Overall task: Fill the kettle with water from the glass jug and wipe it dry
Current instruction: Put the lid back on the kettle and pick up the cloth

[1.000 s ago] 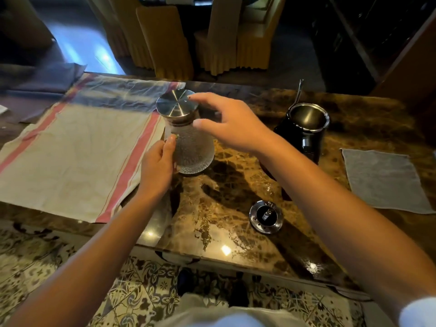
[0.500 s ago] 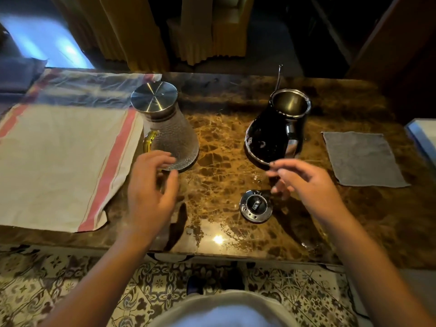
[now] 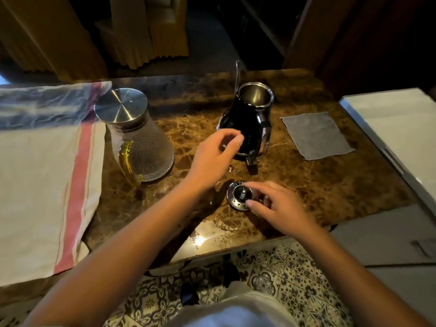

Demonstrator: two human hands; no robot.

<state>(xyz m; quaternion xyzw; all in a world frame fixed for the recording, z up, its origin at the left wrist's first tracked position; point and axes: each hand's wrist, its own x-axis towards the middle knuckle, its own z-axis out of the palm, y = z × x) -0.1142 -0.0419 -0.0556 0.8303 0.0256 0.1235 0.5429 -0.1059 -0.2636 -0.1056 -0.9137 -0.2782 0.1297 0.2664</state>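
While my right hand (image 3: 280, 208) reached down over the small round chrome kettle lid (image 3: 238, 196) lying on the brown marbled tabletop (image 3: 306, 180), its thumb and fingertips were spread loosely around the lid's rim, touching or nearly touching it; I could not tell whether they had actually closed on it. That lid, with its dark knob at the centre, lay flat near the front edge of the table, just in front of the kettle.

My left hand (image 3: 215, 156) was raised over the table between the jug and the kettle, fingers curled inward and half closed, gripping nothing. Its fingertips were just beside the kettle's dark belly, though whether they touched it was not clear.

My black glossy kettle with a shiny steel neck (image 3: 250, 123) stood upright toward the back of the table, mouth uncovered, its thin curved spout rising behind it. Whether any water lay inside I could not see.

To my left stood the clear textured glass jug with a brushed steel lid and amber handle (image 3: 139, 147), upright, capped, its handle turned toward me. It sat just beside the edge of a cream cloth with a red stripe (image 3: 42, 185) that covered the left part of the table.

A small grey wiping cloth (image 3: 317, 135) lay flat to the right of the kettle, apart from it and untouched.
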